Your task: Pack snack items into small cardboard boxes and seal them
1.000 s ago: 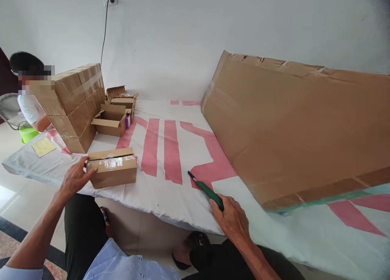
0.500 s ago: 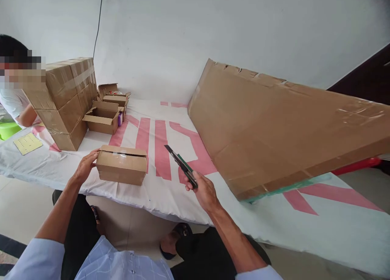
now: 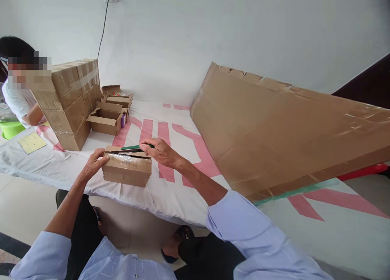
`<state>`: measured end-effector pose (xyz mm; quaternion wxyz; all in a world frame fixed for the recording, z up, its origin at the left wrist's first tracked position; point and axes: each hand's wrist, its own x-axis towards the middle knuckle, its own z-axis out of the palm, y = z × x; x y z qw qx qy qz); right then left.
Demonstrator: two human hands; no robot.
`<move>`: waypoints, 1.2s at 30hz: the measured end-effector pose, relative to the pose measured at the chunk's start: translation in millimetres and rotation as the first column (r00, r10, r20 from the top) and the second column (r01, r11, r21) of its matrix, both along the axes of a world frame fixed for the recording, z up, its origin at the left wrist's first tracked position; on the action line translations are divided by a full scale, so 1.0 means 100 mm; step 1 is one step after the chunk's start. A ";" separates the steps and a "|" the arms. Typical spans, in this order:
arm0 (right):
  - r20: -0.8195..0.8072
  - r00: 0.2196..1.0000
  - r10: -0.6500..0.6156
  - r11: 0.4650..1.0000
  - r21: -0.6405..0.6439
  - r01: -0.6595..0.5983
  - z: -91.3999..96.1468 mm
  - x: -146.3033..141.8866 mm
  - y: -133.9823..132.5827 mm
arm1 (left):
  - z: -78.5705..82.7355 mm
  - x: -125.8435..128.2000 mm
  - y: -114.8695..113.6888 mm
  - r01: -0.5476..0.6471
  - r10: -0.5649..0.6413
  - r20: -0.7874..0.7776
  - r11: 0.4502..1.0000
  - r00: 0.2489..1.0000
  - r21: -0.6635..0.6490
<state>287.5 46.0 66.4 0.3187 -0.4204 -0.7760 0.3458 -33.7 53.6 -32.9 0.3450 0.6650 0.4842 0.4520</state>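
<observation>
A small cardboard box (image 3: 126,174) sits near the front edge of the cloth-covered table, with clear tape (image 3: 125,157) across the seam of its top flaps. My left hand (image 3: 94,163) grips the box's left end, thumb on the top and fingers at the far corner. In my right hand (image 3: 158,151) is a green and black utility knife (image 3: 131,149), held almost level over the top of the box. Its tip lies at the left part of the seam, close to my left fingers. Whether the blade is in the tape I cannot tell.
Stacked taped cartons (image 3: 71,97) stand at the left, with a person (image 3: 22,97) behind them. Several open boxes (image 3: 106,119) are beside the stack. A yellow card (image 3: 32,143) lies at the far left. A large cardboard sheet (image 3: 283,138) leans across the right side.
My right hand has swung left with the utility knife, from beside the box to its top seam. My left hand has shifted its thumb onto the box top.
</observation>
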 end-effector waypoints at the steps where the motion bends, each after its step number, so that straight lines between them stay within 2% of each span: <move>1: 0.039 0.999 0.011 1.000 -0.003 -0.011 0.03 -0.04 0.03 | 0.00 0.00 0.00 -0.003 0.003 -0.001 1.000 1.000 -0.004; 10: 0.285 0.958 -0.021 0.996 0.088 -0.005 0.25 -0.31 0.11 | -0.07 0.00 0.02 -0.013 0.018 0.046 0.995 0.999 -0.103; 14: 0.438 0.898 -0.029 0.995 0.095 -0.014 0.34 -0.43 0.13 | -0.04 -0.02 0.06 0.001 0.009 0.064 0.989 0.998 -0.145; 20: 0.606 0.796 -0.008 0.998 0.058 -0.034 0.45 -0.52 0.17 | 0.02 0.01 0.18 0.021 -0.007 0.125 0.994 0.992 -0.107; 24: 0.616 0.787 -0.024 0.998 0.058 -0.015 0.50 -0.40 0.09 | 0.01 0.04 0.20 0.064 -0.047 0.142 0.991 0.989 -0.116; 30: 0.596 0.801 -0.050 0.994 0.110 -0.020 0.52 -0.19 0.03 | -0.01 0.06 0.19 0.016 -0.012 0.070 0.999 0.997 -0.050; 36: 0.598 0.801 -0.043 0.995 0.096 -0.019 0.50 -0.18 0.03 | 0.05 0.10 0.16 -0.024 0.025 0.014 0.998 1.000 -0.054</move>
